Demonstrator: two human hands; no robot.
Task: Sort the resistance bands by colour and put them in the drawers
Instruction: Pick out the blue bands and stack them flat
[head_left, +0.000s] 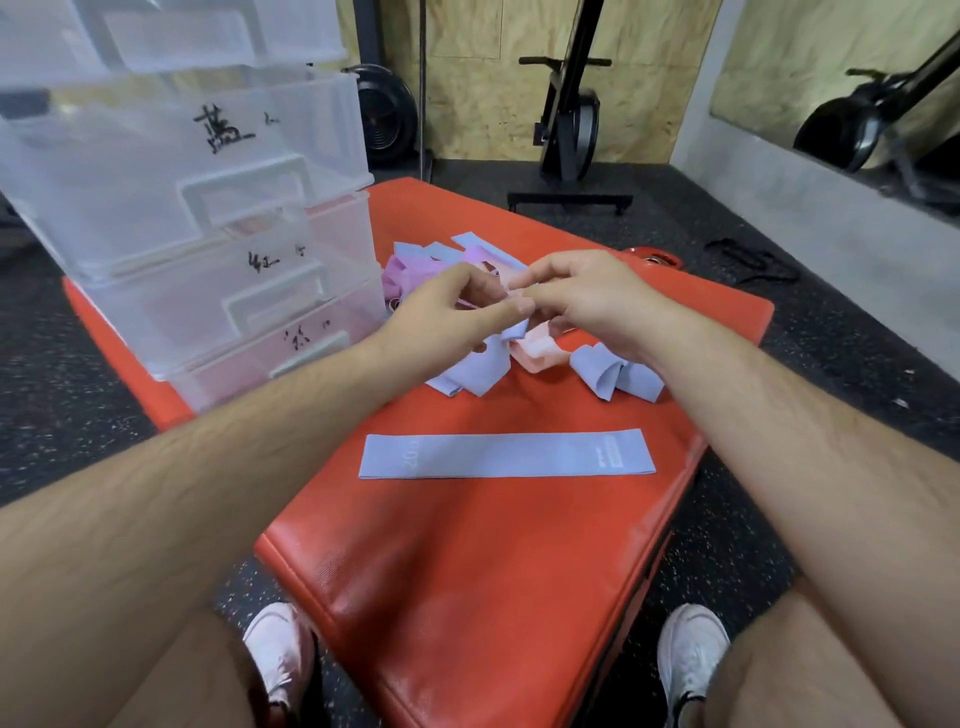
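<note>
One blue resistance band (506, 454) lies flat near the front of the red mat (467, 571). Behind it is a loose pile of blue bands (470, 371), a pink band (535, 353) and purple bands (410, 273). My left hand (447, 317) and my right hand (587, 301) meet above the pile. Both pinch a crumpled blue band (517, 330) that hangs between their fingertips. Another folded blue band (613, 374) lies under my right wrist. The clear plastic drawers (208, 260) stand at the left on the mat, each marked with black handwriting.
Gym machines (569, 119) stand on the dark speckled floor behind the mat, near a plywood wall. A black strap (753, 260) lies on the floor at the right. My shoes (280, 654) show at the bottom, on either side of the mat's near corner.
</note>
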